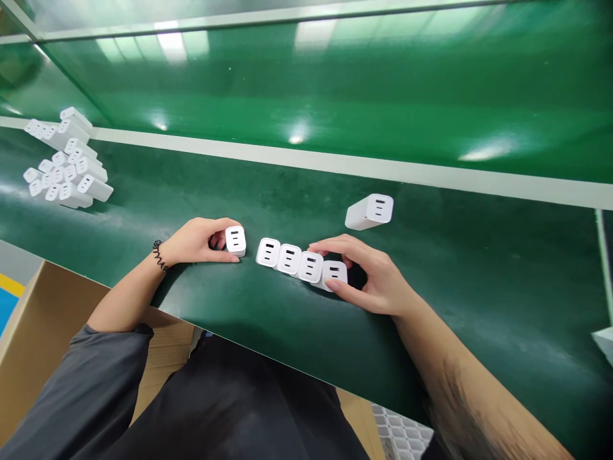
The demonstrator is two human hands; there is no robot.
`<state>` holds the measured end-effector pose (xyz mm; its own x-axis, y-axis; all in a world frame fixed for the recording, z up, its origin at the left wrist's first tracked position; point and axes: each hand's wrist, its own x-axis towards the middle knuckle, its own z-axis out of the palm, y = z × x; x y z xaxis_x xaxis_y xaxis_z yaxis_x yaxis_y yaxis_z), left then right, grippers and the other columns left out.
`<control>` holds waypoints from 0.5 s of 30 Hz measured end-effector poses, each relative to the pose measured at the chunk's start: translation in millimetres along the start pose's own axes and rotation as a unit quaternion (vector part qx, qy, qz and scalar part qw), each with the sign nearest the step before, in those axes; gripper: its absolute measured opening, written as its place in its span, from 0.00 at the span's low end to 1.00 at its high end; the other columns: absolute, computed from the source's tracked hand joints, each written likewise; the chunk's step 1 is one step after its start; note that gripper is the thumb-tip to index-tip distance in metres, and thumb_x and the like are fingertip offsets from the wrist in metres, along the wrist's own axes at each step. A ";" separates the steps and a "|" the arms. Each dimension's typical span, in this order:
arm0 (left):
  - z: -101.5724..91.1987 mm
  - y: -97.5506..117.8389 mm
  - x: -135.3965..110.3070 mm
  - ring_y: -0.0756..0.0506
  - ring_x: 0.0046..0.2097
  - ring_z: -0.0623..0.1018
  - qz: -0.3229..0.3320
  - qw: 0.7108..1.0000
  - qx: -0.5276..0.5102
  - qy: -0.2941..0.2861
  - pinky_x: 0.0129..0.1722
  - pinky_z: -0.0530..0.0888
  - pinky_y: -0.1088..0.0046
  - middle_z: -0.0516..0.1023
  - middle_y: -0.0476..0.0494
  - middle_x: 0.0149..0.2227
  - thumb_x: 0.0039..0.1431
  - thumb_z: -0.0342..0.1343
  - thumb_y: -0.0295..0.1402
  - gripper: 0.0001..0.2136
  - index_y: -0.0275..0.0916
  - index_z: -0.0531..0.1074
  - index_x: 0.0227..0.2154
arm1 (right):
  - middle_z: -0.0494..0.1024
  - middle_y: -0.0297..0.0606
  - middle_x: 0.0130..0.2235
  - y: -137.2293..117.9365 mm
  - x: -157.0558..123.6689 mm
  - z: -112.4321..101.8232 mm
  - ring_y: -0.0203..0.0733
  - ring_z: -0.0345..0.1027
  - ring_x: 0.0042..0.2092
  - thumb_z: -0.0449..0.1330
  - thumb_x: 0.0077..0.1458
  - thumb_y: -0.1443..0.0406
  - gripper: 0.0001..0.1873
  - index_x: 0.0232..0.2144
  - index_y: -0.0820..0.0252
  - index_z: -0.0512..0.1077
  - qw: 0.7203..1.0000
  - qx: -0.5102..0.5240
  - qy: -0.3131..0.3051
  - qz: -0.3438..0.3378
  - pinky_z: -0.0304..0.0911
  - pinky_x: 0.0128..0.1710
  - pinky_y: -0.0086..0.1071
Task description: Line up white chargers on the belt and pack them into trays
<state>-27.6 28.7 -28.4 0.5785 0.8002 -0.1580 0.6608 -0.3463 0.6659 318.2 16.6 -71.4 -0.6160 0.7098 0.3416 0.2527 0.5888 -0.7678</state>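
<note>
White USB chargers, each with three slots on its end face, stand on the green bench. My left hand (204,241) is closed around one charger (235,240), thumb and fingers on its sides. Just right of it, several chargers form a short slanting row, among them a charger (269,252) at the left end and a charger (311,267) further along. My right hand (371,273) grips the row's rightmost charger (335,271) between thumb and fingers. Beyond that hand a lone charger (371,211) lies tilted on the bench.
A heap of white chargers (67,169) lies at the far left. A pale strip (287,151) runs along the back below a shiny green panel (306,89). Cardboard boxes (48,326) stand below the bench's front edge. Part of a white object (604,342) shows at the right edge.
</note>
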 end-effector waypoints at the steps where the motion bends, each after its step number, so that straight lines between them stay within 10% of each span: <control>1: -0.1 -0.1 -0.1 0.53 0.27 0.70 0.000 1.000 0.000 0.000 0.27 0.67 0.78 0.78 0.49 0.34 0.54 0.64 0.49 0.24 0.41 0.73 0.48 | 0.80 0.41 0.46 -0.1 0.2 0.0 0.46 0.73 0.41 0.62 0.56 0.63 0.21 0.52 0.50 0.69 1.000 0.000 0.000 0.000 0.65 0.25 0.32; 15: 0.9 -3.0 -1.5 0.53 0.28 0.71 -0.001 1.000 0.000 -0.005 0.29 0.67 0.78 0.77 0.50 0.32 0.54 0.64 0.49 0.23 0.41 0.72 0.48 | 0.80 0.42 0.46 -1.3 1.0 -0.2 0.45 0.73 0.41 0.63 0.56 0.63 0.21 0.52 0.51 0.69 1.000 0.000 0.002 -0.007 0.64 0.24 0.32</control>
<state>-30.0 28.2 -30.9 0.5821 0.7957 -0.1673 0.6623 -0.3446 0.6653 317.4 16.6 -69.9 -0.6167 0.7030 0.3541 0.2435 0.5981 -0.7635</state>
